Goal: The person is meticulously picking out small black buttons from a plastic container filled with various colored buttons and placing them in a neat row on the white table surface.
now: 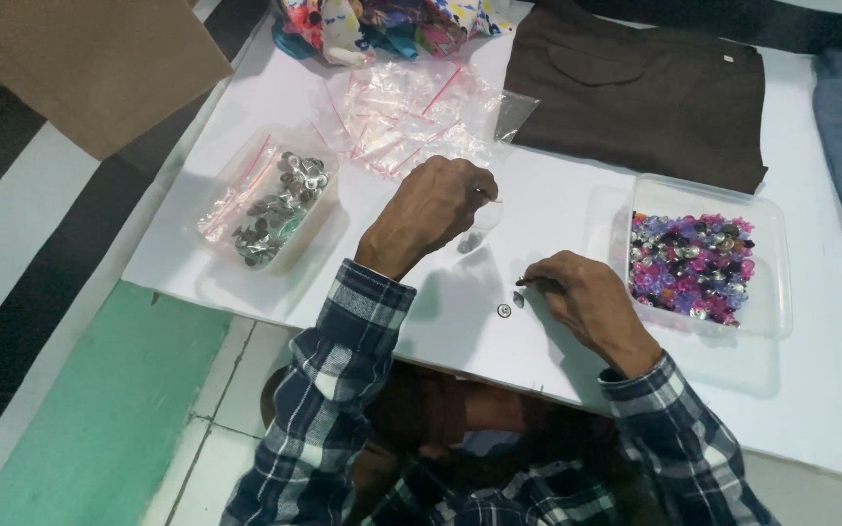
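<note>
Left hand [433, 206] pinches a small clear bag [484, 219] open, right hand [577, 292] pinches something tiny, looks like a button [520, 282], just left of the plastic tub [772, 321], so I'd keep that bag mouth wide.

Small clear plastic bag [484, 222]: pinched at its top edge in left hand [431, 209], hanging just above the white desk [557, 195], nearly see-through, contents can't be made out. Small dark button [521, 282]: held at fingertips of right hand [582, 297], low over desk. Round silver button [504, 311]: lies flat on desk, just beside right hand, near the front edge
</note>
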